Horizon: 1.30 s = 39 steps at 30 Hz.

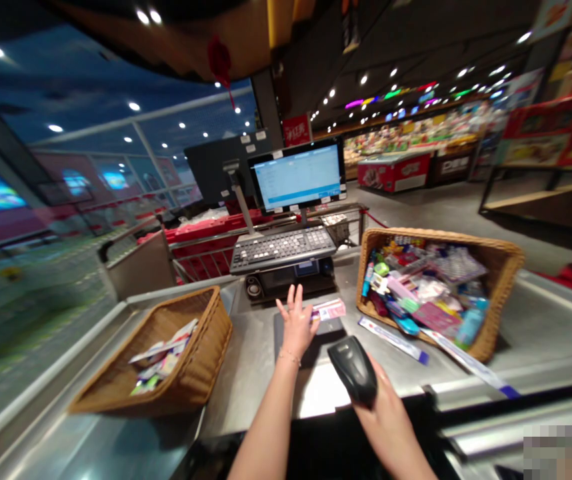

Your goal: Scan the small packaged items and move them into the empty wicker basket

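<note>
My right hand [386,420] grips a black handheld barcode scanner [353,371] above the steel checkout counter [246,360]. My left hand [296,321] is raised with its fingers spread over a dark scanner plate [306,337]. A small pink-and-white packet [329,309] sticks out from my left thumb, with its end pinched behind it. To the right, a wicker basket [441,237] is heaped with several small packaged goods. Two long flat packets [393,340] lie on the counter by its front. A second wicker basket [216,327] at the left holds a few packets.
A keyboard [282,248] and a lit monitor [296,177] stand ahead beyond the plate, above a dark card terminal [291,280]. A red shopping cart [206,230] sits behind the counter at the left. Store aisles and refrigerated cases lie in the distance.
</note>
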Available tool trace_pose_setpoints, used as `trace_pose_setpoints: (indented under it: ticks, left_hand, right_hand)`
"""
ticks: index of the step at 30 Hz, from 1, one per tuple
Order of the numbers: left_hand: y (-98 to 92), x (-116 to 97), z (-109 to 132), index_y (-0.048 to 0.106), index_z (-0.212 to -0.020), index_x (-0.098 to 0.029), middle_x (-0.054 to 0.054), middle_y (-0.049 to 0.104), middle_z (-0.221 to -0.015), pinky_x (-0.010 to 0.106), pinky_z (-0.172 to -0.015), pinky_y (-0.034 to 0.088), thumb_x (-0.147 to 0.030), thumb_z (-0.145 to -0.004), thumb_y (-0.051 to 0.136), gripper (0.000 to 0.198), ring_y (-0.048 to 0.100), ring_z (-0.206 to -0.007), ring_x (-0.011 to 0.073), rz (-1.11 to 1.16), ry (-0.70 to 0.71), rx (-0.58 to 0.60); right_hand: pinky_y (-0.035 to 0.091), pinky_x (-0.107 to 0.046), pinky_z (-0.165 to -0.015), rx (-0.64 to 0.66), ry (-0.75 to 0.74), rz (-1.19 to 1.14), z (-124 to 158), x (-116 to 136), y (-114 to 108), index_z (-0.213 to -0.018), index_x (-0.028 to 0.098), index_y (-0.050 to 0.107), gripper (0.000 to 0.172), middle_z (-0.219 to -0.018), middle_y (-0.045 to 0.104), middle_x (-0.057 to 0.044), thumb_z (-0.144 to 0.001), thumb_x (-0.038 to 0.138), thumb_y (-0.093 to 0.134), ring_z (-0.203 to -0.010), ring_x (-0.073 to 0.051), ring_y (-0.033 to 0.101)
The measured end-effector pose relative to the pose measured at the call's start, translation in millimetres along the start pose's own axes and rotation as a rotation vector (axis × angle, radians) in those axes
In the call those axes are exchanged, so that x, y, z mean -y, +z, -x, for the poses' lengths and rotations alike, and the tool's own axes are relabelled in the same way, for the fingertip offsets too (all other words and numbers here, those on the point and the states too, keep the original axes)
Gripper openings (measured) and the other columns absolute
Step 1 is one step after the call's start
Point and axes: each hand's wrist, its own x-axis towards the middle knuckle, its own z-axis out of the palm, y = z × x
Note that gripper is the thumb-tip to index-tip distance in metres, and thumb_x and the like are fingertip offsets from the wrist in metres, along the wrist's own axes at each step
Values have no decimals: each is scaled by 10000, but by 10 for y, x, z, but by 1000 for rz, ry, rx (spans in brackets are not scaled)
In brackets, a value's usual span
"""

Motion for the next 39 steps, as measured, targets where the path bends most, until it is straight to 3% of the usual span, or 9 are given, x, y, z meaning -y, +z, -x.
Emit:
trace_pose_setpoints:
  ticks: [4,12,39]
  left_hand:
    - [-3,55,12,647,-931,-211,160,257,-1564,740,-1083,110,-282,-748,686,201,134,-1463,367,-8,-5,-13]
    - [11,138,40,648,-930,-215,155,256,-1566,736,-1085,88,-289,-757,672,190,121,-1467,359,-18,-32,-24]
    - [-212,300,147,638,-897,-212,145,254,-1568,730,-1087,99,-240,-720,696,188,131,-1467,353,-9,-98,-53]
  right_hand:
    - [364,-495,-1119,84,8,43,20,-19,7,-1334,93,478,592,-1367,535,-174,-759,231,475,-1339,-309,458]
    - [381,-456,-1119,164,-58,103,50,-82,40,-1355,134,445,567,-1389,536,-147,-793,198,487,-1345,-279,459]
    - [450,-459,-1060,165,-156,120,76,162,132,-1257,177,552,482,-1335,593,-135,-775,196,526,-1287,-304,524]
